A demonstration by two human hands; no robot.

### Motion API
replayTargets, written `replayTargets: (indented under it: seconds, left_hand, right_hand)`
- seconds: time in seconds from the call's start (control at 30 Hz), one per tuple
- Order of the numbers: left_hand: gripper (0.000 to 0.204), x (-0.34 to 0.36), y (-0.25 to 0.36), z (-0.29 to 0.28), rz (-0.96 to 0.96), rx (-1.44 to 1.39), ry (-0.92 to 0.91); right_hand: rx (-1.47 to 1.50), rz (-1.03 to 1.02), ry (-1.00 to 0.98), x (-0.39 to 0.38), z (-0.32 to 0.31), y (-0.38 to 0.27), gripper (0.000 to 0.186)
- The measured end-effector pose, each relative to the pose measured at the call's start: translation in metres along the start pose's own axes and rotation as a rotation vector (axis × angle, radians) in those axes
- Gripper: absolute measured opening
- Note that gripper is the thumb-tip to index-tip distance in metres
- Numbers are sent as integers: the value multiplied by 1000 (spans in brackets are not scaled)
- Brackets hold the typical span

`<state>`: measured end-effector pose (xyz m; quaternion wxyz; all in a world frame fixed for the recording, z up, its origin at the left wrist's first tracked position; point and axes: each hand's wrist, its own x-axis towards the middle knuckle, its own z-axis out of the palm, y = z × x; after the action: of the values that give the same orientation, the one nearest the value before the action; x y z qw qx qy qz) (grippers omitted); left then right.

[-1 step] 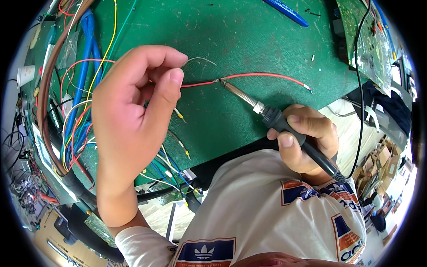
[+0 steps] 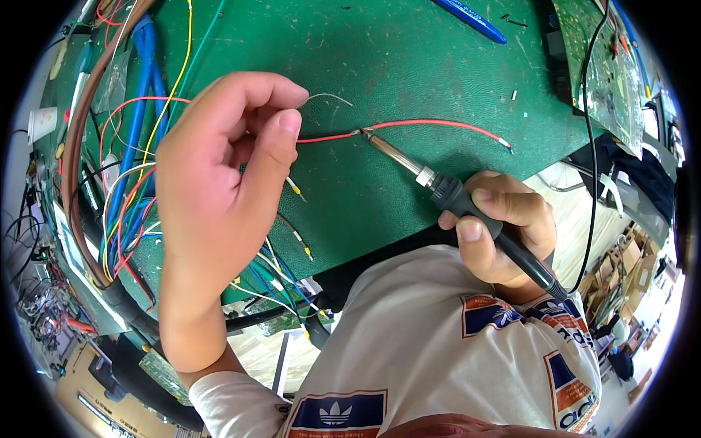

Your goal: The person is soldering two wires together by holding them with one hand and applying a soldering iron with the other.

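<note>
My right hand (image 2: 529,223) grips a soldering iron (image 2: 398,157) by its dark handle. The iron's tip touches a bare silvery joint on a red wire (image 2: 438,123), at about the middle of the visible stretch. That wire lies across a green mat (image 2: 409,80), its right end bare and pale. My left hand (image 2: 212,175) is closed, thumb and forefinger near each other. Out of its fingertips curves a thin strand of solder wire (image 2: 330,95), its free end in the air above the joint. Toward the left the red wire passes behind my left fingers; whether they hold it is hidden.
A blue pen (image 2: 471,20) lies at the far edge. Blue cables (image 2: 139,95), a brown cable (image 2: 67,153) and several coloured wires crowd the left. Ferruled wire ends (image 2: 305,250) lie near my left wrist. At the right stands a circuit board (image 2: 595,66), crossed by the iron's black cord (image 2: 588,146).
My left hand has shifted very slightly upward, and the solder strand with it. The iron and the red wire stay where they were.
</note>
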<state>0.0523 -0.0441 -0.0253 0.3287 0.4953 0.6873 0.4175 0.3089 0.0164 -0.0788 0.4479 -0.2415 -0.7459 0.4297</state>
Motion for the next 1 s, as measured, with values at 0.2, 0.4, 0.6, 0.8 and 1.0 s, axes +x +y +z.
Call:
replayTargets:
  seconds: [0.2, 0.4, 0.6, 0.8, 1.0]
  left_hand:
    - [13, 1, 2, 0, -128, -51, -59]
    - [14, -1, 3, 0, -190, -40, -120]
    - [11, -2, 6, 0, -185, 82, -125]
    - [8, -3, 3, 8, -122, 123, -71]
    - [5, -5, -2, 15, 60, 222, 16]
  right_hand:
    - [27, -36, 31, -1, 2, 4, 27]
    - [54, 22, -156, -2, -11, -1, 23]
    - [61, 18, -147, -4, -11, 0, 24]
    - [6, 34, -176, 1, -11, -3, 22]
    - [-17, 62, -200, 0, -13, -5, 21]
